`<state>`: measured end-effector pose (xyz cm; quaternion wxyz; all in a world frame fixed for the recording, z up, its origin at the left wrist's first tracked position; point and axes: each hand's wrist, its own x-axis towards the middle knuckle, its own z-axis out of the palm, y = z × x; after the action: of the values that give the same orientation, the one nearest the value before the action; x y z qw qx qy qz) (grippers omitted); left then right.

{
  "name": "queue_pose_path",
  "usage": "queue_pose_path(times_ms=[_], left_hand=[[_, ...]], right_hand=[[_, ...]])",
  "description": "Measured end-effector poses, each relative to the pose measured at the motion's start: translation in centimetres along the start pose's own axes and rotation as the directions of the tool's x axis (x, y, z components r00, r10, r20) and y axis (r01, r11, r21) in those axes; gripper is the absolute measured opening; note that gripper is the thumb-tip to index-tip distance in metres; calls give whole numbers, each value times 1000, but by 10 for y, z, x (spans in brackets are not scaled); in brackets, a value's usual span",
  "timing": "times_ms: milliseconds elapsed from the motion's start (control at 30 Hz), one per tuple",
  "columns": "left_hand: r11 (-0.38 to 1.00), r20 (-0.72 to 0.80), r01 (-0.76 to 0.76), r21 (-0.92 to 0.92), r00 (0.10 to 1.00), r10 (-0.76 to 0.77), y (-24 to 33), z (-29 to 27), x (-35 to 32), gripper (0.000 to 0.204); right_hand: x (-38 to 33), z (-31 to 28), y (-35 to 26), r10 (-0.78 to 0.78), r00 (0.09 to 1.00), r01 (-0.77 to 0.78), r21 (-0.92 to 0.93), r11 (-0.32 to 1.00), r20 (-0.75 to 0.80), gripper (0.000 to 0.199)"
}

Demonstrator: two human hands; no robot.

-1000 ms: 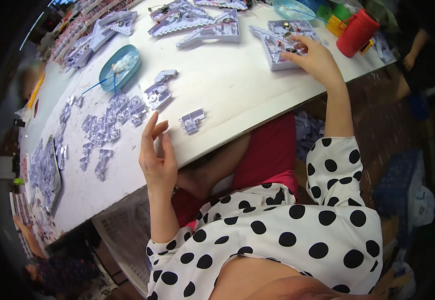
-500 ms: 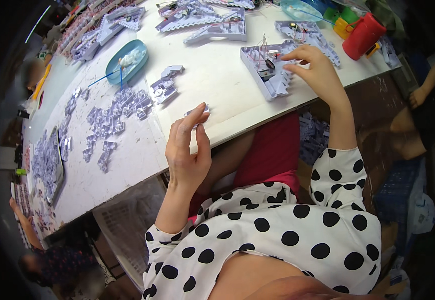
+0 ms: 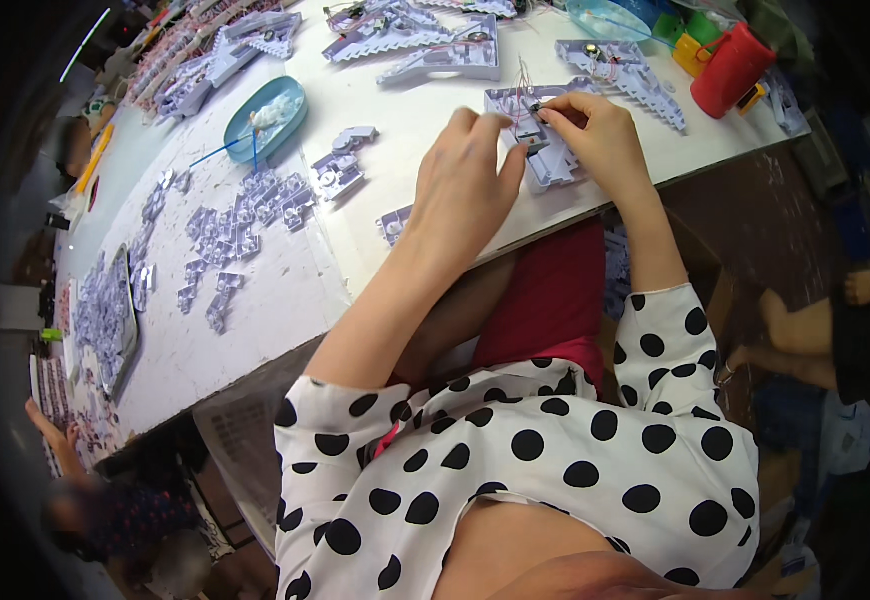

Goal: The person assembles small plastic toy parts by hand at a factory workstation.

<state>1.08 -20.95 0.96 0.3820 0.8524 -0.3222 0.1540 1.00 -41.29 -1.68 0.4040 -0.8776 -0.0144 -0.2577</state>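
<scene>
A pale lilac plastic housing (image 3: 555, 165) with a stair-stepped edge lies on the table in front of me, thin wires rising from it. Over its upper right part, my right hand (image 3: 603, 135) pinches a small dark component (image 3: 537, 108) between thumb and index finger. My left hand (image 3: 463, 185) hovers at the housing's left side, thumb and index finger apart with nothing visible between them; its other fingers are partly hidden. Beside my left wrist lies a small lilac plastic piece (image 3: 393, 224), partly covered by the arm.
Several small lilac parts (image 3: 255, 210) are scattered at left, near a blue dish (image 3: 295, 118) of white material with blue sticks. More wired housings (image 3: 445, 60) lie at the back. A red mug-like container (image 3: 732, 70) stands at right. Another person's arm (image 3: 50, 430) shows far left.
My left hand has moved right and forward to the housing, uncovering the small lilac piece. My right hand has shifted slightly left and closed on the dark component.
</scene>
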Motion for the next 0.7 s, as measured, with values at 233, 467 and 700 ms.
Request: queue_pose_path(times_ms=[233, 467, 700], left_hand=[[997, 66, 64, -44, 996, -61, -27, 22, 41, 27], [623, 306, 456, -636, 890, -339, -38, -10, 57, 27], [308, 539, 642, -702, 762, -360, -61, -48, 43, 34]], right_hand=[[-6, 7, 8, -105, 982, 89, -103, 991, -155, 14], [-14, 9, -6, -171, 966, 150, -119, 982, -194, 16], [-16, 16, -56, -475, 873, 467, -90, 880, -111, 28]])
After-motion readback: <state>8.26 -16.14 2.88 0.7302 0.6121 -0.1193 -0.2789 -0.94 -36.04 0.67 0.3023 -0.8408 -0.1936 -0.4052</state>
